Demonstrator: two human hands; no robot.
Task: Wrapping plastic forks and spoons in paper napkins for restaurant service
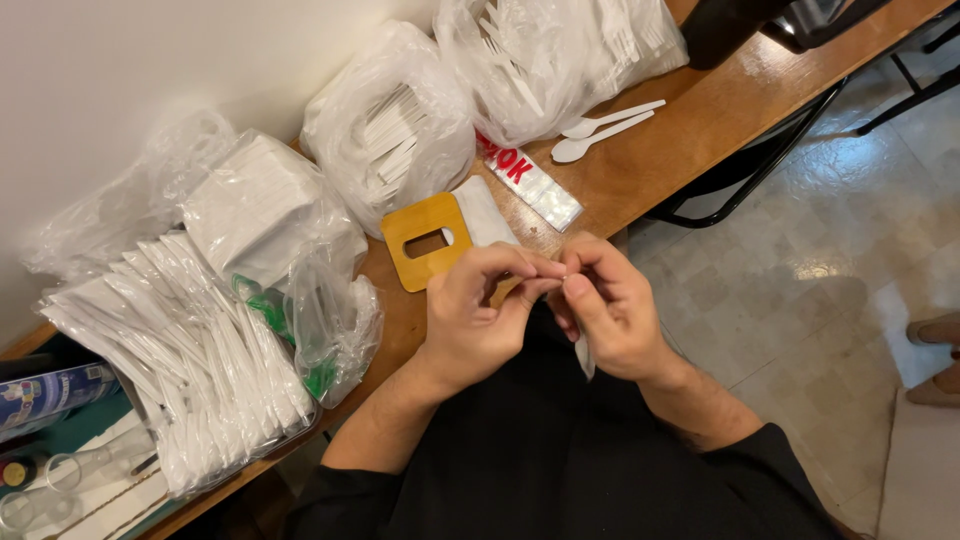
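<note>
Small clear plastic sleeve (584,352): pinched between both hands above the lap, just off the near edge of the wooden surface (690,130); long axis hanging downward from the fingertips. Left hand (470,315) and right hand (610,305): both closed on its top, thumbs meeting (contents too small to tell). Beyond, far: tan slotted card (425,240), two white spoons (605,132), bags of white cutlery (390,125).

Head camera looks steeply down, close over table (690,130)
</note>
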